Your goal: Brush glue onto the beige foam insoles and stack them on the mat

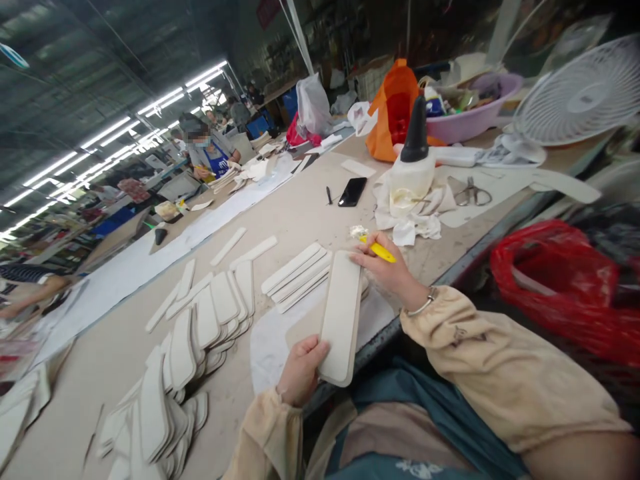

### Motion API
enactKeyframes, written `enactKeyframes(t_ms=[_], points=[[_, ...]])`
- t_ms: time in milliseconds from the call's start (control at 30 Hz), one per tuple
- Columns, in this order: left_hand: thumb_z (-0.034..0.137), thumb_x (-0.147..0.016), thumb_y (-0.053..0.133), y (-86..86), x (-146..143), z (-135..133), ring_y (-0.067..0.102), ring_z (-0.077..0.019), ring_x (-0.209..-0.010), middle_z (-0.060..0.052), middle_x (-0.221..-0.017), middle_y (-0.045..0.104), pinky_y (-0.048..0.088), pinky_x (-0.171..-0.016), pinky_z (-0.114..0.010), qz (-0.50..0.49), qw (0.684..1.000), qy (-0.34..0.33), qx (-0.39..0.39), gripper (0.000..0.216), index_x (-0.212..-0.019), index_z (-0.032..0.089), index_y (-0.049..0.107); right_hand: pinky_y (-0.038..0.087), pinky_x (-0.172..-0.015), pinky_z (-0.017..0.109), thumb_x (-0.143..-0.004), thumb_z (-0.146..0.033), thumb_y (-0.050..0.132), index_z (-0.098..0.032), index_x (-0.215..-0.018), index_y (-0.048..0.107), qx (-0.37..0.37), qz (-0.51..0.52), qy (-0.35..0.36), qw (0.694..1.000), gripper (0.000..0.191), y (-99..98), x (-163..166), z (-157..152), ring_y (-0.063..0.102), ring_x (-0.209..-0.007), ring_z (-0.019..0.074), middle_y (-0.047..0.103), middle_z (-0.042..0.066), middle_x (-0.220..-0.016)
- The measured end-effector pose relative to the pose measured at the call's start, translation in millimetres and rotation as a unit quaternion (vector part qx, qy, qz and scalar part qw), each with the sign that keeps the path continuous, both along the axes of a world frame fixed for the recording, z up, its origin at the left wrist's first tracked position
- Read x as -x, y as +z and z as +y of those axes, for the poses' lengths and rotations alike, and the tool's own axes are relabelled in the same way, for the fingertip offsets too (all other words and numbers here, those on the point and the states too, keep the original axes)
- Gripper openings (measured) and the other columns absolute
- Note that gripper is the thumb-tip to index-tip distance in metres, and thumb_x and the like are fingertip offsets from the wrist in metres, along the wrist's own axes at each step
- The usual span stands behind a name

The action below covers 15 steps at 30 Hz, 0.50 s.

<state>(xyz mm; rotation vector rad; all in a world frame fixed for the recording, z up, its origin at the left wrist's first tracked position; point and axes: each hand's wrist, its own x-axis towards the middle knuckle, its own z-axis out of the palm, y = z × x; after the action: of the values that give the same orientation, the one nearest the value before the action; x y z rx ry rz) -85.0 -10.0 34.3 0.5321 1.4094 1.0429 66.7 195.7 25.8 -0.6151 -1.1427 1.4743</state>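
Note:
My left hand (300, 370) grips the near end of a long cream-coloured flat strip (341, 313), thumb on top. My right hand (387, 267) touches the far end of the same strip with its fingertips and holds a yellow brush-like tool (379, 251) with a pale tip. The strip is raised over the near table edge, above a pale board (280, 340). A fanned stack of similar strips (297, 275) lies just left of it.
Several overlapping rows of cream strips (200, 327) run down the table's left part. A glue bottle with a black nozzle (413, 160) stands on rags, near a phone (352, 192) and scissors (469, 193). A white fan (580, 93), purple basin (475, 113), red bag (560, 280). Another person works far left.

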Motion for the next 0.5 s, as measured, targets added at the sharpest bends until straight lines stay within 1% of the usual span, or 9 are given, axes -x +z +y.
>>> enactKeyframes(t_ms=[67,133,233,333,433,500], points=[[0.044,-0.068,0.075,1.2,-7.7,-3.4,0.065,-0.0173,-0.065,-0.008,-0.075,0.073,0.049,-0.059,-0.026,-0.013,1.000,0.012,0.004,0.044,-0.098,0.012,0.070,0.046,-0.068,0.027,-0.065,-0.031,0.078,-0.024,-0.081,0.042,-0.002,-0.004,0.001,1.000,0.040,-4.6,-0.1,0.1,0.056,-0.073,0.0122,0.055,-0.006,-0.076],[0.042,-0.067,0.076,0.9,-15.0,-7.7,0.065,-0.0163,-0.066,-0.008,-0.079,0.073,0.049,-0.062,-0.026,-0.036,0.999,0.009,0.000,0.046,-0.102,0.013,0.069,0.046,-0.069,0.027,-0.066,-0.032,0.077,-0.024,-0.082,0.041,-0.007,-0.005,0.008,1.000,0.040,-3.8,-1.2,-1.1,0.057,-0.073,0.0126,0.056,-0.006,-0.077],[0.039,-0.063,0.080,0.2,-20.2,-18.9,0.064,-0.0142,-0.063,-0.007,-0.076,0.072,0.048,-0.061,-0.024,-0.054,0.999,0.000,-0.005,0.045,-0.097,0.012,0.070,0.046,-0.066,0.026,-0.069,-0.033,0.075,-0.023,-0.081,0.042,-0.019,-0.033,0.010,0.999,0.036,2.7,-5.1,-9.4,0.055,-0.067,0.0114,0.057,-0.006,-0.076],[0.036,-0.057,0.084,5.5,-8.8,-38.4,0.062,-0.0139,-0.060,-0.006,-0.069,0.070,0.047,-0.060,-0.024,-0.028,0.999,0.021,0.003,0.045,-0.090,0.009,0.072,0.046,-0.063,0.027,-0.068,-0.035,0.076,-0.023,-0.081,0.045,-0.044,-0.085,0.008,0.995,0.036,8.5,-6.5,-25.9,0.055,-0.066,0.0122,0.059,-0.005,-0.077],[0.032,-0.050,0.088,18.2,11.5,-67.2,0.062,-0.0131,-0.061,-0.005,-0.071,0.069,0.046,-0.061,-0.024,-0.006,0.998,0.056,0.017,0.052,-0.094,0.011,0.071,0.049,-0.063,0.028,-0.066,-0.035,0.079,-0.023,-0.081,0.045,-0.065,-0.097,0.063,0.991,0.038,15.4,0.1,-53.5,0.060,-0.067,0.0147,0.065,-0.002,-0.082],[0.032,-0.050,0.088,25.2,19.1,-86.1,0.060,-0.0114,-0.062,-0.003,-0.075,0.069,0.044,-0.059,-0.022,0.005,0.996,0.083,0.026,0.054,-0.097,0.013,0.070,0.050,-0.064,0.029,-0.068,-0.035,0.078,-0.024,-0.080,0.044,-0.073,-0.100,0.096,0.988,0.038,23.0,7.5,-79.1,0.061,-0.068,0.0151,0.067,-0.001,-0.084]])
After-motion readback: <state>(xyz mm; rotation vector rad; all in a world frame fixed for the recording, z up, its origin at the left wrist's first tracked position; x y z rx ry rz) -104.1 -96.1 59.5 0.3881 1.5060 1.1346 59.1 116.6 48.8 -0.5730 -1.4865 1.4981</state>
